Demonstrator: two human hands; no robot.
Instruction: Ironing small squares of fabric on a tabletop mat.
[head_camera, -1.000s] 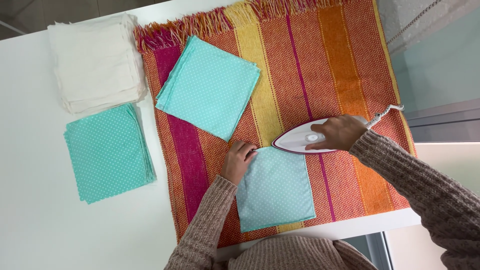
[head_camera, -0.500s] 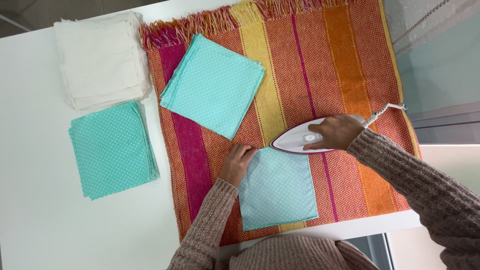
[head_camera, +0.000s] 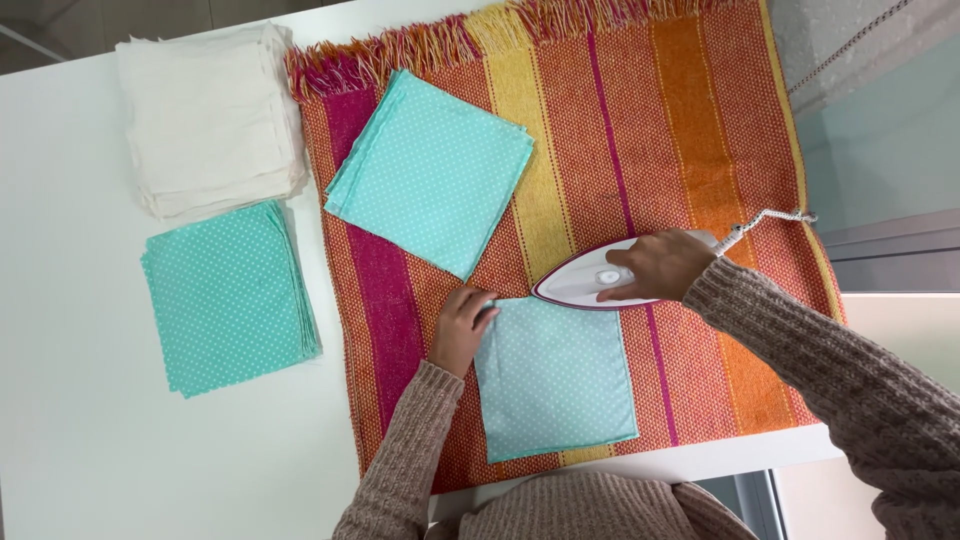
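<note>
Barely any shift: iron (head_camera: 600, 278) nudged slightly left along the teal fabric square's (head_camera: 555, 378) top edge, right hand (head_camera: 655, 265) clamped on it; left hand (head_camera: 462, 328) flat, pinning the square's upper-left corner on the striped rug (head_camera: 700, 130).

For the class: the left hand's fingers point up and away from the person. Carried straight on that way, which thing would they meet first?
Probably the left hand would meet the stack of turquoise dotted cloth squares on the striped woven mat.

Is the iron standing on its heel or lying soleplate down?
Soleplate down: the iron lies flat on the striped mat, right hand on top.
</note>
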